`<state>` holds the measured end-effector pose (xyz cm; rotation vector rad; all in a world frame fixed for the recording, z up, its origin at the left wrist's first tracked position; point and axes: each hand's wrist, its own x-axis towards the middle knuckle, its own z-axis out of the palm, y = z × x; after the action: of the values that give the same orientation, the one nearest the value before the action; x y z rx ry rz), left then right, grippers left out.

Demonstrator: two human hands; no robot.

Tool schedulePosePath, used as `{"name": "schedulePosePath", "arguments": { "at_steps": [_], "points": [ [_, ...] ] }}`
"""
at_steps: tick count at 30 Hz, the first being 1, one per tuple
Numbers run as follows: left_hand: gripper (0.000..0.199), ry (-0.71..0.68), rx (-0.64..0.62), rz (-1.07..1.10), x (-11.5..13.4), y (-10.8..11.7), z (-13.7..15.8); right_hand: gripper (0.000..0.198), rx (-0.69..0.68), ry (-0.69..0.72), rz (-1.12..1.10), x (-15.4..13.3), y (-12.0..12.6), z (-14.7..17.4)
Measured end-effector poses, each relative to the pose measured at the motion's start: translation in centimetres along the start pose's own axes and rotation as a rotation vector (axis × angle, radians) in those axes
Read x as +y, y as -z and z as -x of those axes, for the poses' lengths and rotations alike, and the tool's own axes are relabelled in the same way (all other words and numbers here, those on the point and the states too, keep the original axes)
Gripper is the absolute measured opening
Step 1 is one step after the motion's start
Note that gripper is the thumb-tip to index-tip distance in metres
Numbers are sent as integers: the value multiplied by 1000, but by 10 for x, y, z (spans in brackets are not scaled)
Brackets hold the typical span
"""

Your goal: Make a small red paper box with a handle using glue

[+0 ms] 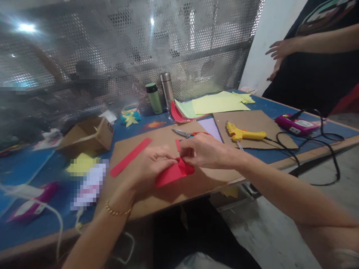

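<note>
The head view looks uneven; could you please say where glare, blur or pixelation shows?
In the head view, a light glares at upper left; there too, the purple device at lower left is blurred, and coarse pixels hide a patch beside it; the yellow glue gun and red paper look clearer.

A green tumbler (155, 101) stands beside a steel flask (168, 89), behind a cardboard box (106, 134)

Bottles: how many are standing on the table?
2: a green bottle and, just right of it, a steel bottle, both near the perforated panel. I see no others.
</note>
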<state>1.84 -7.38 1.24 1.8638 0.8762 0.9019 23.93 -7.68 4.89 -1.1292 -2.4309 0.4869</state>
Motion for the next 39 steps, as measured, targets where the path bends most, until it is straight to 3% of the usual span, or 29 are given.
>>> {"name": "schedulePosePath", "arguments": {
  "at_steps": [10, 17, 25, 34, 39],
  "points": [
    [12, 28, 59, 60, 1, -1, 3, 16, 13, 190, -62, 6, 2, -3],
    [17, 19, 62, 91, 6, 6, 2, 23, 41, 90, -76, 5, 0, -3],
    [19, 93, 66, 264, 5, 4, 1, 29, 97, 305, 11, 3, 2, -2],
    [12, -2, 43, 127, 1, 10, -2, 24, 68, 212, 1, 8, 4, 2],
    [16, -12, -38, 116, -2, 10, -2, 17, -49, 234, -140, 7, 4, -1]
  ]
}}
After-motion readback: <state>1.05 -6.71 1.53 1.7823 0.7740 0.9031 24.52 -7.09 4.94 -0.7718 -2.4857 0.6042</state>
